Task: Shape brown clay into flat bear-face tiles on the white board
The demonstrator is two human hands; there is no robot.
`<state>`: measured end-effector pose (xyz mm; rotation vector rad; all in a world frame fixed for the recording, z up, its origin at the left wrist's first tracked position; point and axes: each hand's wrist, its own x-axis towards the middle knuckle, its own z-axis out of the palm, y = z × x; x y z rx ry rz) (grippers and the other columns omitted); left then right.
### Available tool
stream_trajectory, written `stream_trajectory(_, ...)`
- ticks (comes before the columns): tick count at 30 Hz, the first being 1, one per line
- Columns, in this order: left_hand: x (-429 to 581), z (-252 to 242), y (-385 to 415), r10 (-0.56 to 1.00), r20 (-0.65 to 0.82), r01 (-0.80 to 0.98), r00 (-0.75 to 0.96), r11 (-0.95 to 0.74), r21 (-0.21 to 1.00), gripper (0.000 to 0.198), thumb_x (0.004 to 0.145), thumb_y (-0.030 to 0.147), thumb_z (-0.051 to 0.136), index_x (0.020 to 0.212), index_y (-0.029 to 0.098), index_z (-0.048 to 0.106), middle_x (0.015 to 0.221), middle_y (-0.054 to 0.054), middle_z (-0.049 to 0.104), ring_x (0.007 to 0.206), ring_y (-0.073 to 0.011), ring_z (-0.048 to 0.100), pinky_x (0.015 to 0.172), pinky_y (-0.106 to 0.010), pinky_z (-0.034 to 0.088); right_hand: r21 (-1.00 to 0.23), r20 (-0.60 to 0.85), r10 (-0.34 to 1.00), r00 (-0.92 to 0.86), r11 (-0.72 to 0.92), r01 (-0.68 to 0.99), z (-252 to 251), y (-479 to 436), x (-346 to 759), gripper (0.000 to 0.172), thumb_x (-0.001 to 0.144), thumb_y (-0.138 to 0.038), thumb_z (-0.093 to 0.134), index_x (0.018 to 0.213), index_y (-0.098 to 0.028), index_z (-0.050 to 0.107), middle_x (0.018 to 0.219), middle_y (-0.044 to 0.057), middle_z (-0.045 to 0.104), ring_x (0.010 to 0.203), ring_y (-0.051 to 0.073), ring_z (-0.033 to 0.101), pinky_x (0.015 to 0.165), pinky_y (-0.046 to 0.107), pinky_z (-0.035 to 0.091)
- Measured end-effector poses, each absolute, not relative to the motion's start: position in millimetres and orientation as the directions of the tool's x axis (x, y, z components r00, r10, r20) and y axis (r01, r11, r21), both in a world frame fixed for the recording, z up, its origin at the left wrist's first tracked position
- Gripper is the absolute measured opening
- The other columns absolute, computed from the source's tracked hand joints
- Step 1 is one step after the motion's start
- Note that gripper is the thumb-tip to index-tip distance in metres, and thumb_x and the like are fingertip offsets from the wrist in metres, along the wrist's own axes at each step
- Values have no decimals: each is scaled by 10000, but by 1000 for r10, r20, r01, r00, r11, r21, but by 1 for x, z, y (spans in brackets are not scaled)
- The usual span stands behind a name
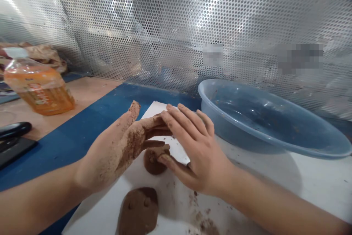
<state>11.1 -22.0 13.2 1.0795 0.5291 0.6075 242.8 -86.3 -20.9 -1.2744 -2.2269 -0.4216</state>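
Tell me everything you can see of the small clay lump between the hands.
The clay lump is a rounded, reddish-brown mass, matte and slightly rough, with a raised bit on top. It sits on a white board, partly hidden by the hands. The right hand's thumb touches its upper right. The left hand has its fingers just above it; whether they touch cannot be told.

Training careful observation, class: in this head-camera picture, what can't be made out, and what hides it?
All in the head view:
Brown clay lump: partly hidden by the clay-smeared left hand and the bare right hand.
Flat brown clay lump: cut off by the bottom edge.
Black object: cut off by the left edge, kind unclear.
Pale patches on the perforated metal screen: pixelated, unreadable.
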Motion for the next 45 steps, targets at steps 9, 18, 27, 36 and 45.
stream_trajectory(9,13,15,-22,667,-50,-228,744,323,918,965,943,1021,539,1477,265,814,1617,-142,758,1550,-374,610,1239,-492,534,-25,622,706,-338,449,893,-22,-83,246,803,1209,-531,580,1921,-260,325,1993,102,401,1859,407,346,1462,721,291)
stream_trajectory(18,10,13,-22,676,-65,-214,734,322,922,985,938,1027,536,1496,261,804,1621,-144,761,1519,-372,642,1184,-471,565,16,643,668,-373,476,880,-22,-83,246,861,1189,-509,615,1945,-301,257,1987,106,414,1858,404,355,1467,704,291)
stream_trajectory(27,11,13,-23,688,-98,-180,719,321,930,983,918,1033,545,1483,271,803,1619,-142,763,1499,-386,649,1185,-500,552,54,602,668,-438,512,857,-22,-83,245,782,1201,-509,591,1893,-241,344,1997,108,394,1866,373,331,1467,668,258)
stream_trajectory(36,12,16,-22,681,-71,-168,729,278,946,1039,897,1060,540,1510,259,787,1659,-159,731,1566,-404,612,1248,-531,545,-2,639,684,-352,459,888,-22,-81,247,740,1217,-536,592,1863,-236,393,1977,128,433,1847,398,366,1449,678,284)
stream_trajectory(45,9,14,-18,682,-70,-133,728,241,961,1032,895,1068,540,1528,288,775,1653,-137,739,1564,-394,608,1329,-564,475,-45,662,686,-302,439,897,-21,-82,247,717,1192,-511,628,1842,-260,462,1948,123,483,1817,423,419,1432,712,339)
